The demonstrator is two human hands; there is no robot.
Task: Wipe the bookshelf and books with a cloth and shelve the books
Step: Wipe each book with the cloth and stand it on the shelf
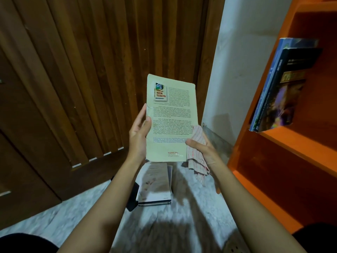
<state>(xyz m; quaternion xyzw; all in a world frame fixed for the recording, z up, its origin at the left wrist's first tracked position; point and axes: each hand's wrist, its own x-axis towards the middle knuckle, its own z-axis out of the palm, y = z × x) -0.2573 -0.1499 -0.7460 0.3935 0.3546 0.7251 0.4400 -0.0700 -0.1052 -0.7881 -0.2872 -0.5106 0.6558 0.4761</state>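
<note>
I hold a pale yellow-green paperback (169,114) upright in front of me, its back cover with text facing me. My left hand (139,133) grips its left edge. My right hand (201,146) holds a striped pinkish cloth (197,154) bunched against the book's lower right edge. The orange bookshelf (284,154) stands at the right. Two books (280,92) lean on its middle shelf, a dark one in front of a blue one. A small stack of books (156,185) lies on the floor below my hands.
A brown slatted wooden door (91,70) fills the left and centre. A white wall (244,61) stands between door and shelf. The floor is pale marbled tile (82,210). My dark-clothed knees show at the bottom corners.
</note>
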